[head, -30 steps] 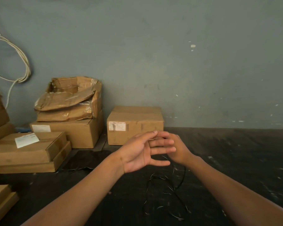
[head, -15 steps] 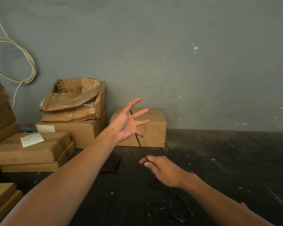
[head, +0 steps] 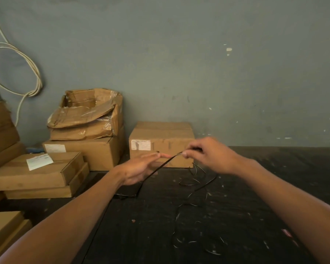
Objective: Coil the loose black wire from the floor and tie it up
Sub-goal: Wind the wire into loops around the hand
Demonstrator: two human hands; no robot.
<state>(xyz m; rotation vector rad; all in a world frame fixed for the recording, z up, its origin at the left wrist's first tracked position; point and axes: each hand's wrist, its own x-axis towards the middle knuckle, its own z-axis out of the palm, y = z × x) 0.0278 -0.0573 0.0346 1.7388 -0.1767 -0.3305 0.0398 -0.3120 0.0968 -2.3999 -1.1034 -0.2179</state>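
Right hand [head: 208, 155]: pinching wire [head: 160, 167]
Left hand [head: 139, 168]: lying open, wire probably crossing palm
Rest: trailing on floor [head: 255, 187]

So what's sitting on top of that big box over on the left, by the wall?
A crumpled, torn-open carton with shiny tape rests on the larger cardboard box. Its caved-in flaps cover the inside, so whatever it holds cannot be seen.
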